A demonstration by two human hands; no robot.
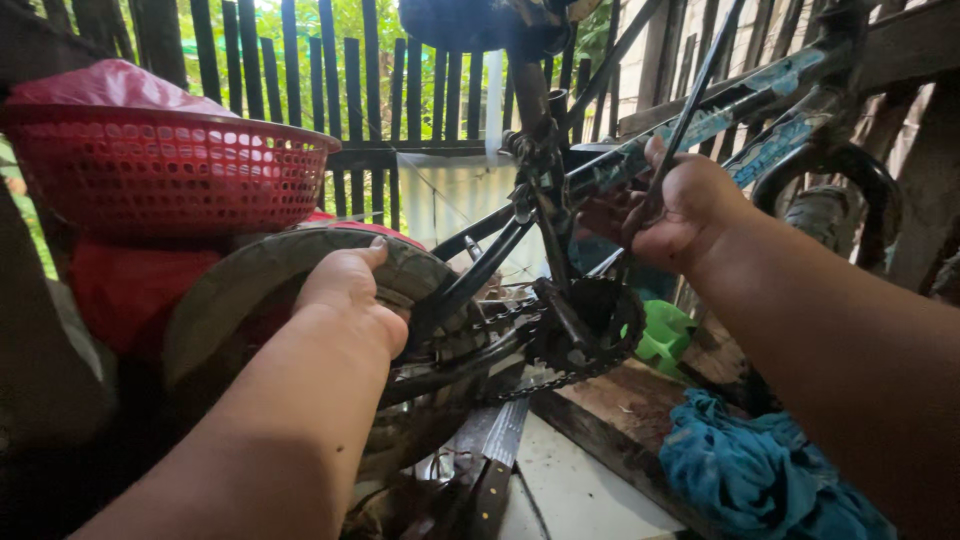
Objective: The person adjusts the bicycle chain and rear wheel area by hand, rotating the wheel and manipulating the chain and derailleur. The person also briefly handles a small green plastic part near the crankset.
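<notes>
Both bare forearms are extended forward from the lower edge of the view. The left hand [350,290] is seen from the back, palm turned down and away, fingers curled forward with the thumb uppermost; the grip is closed over a curved surface. The right hand [680,210] is raised higher, wrist bent inward, fingers wrapped in a closed grip; its fingertips are hidden.
</notes>
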